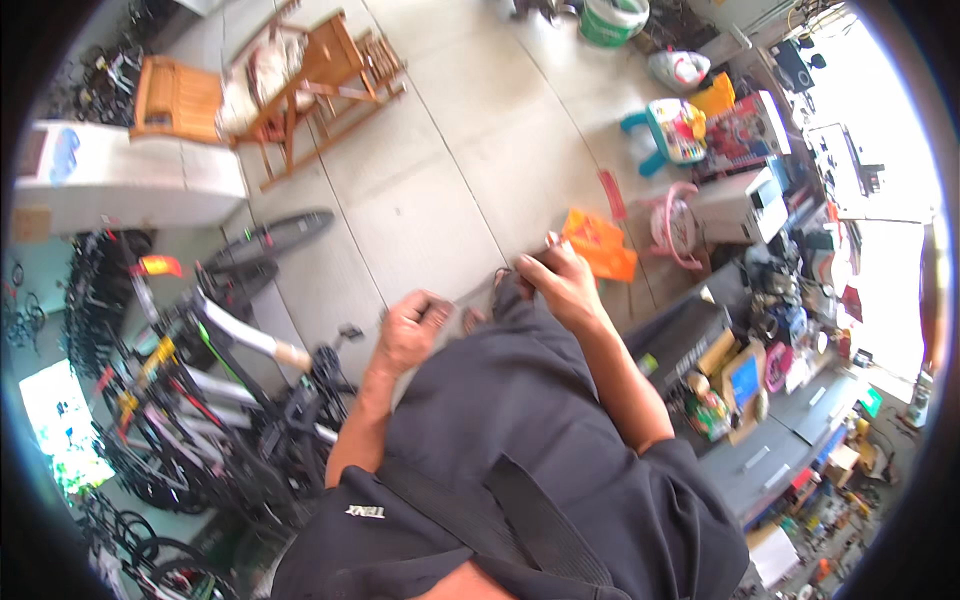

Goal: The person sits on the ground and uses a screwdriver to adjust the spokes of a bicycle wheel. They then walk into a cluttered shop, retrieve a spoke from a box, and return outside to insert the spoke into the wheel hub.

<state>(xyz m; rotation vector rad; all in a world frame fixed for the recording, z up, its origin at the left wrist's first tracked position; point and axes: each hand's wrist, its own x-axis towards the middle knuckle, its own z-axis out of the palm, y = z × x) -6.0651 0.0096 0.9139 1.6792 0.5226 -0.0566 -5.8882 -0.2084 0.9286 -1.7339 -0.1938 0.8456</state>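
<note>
Nearest, at the bottom of the frame, is the person's dark shirt (640, 530), with a broad black strap (550, 525) lying across it. Just above the middle of the shirt, left of the frame's centre, the left hand (408, 332) is held out with its fingers curled in, the thumb against the forefinger. Right of centre and a little higher, the right hand (562, 283) has its thumb and forefinger brought together. A thin dark strand (468, 293) spans the gap between the two hands, and both sets of fingers appear closed on it; blur hides its exact ends. Beneath lies a pale tiled floor (420, 180). To the left, bicycles (240, 380) crowd together, one front wheel reaching toward the centre. At the right edge of the work area stand grey drawers (765, 460) among heaped small items. Just beyond the right hand, orange sheets (600, 245) lie on the floor with a red strip (612, 195) near them, and a pink ring-shaped frame (658, 225) is to their right. Farther off, at upper right, is a toy table (680, 130) with blue legs; at upper left, a wooden chair (175, 100); at the top, a green bucket (612, 22).
</note>
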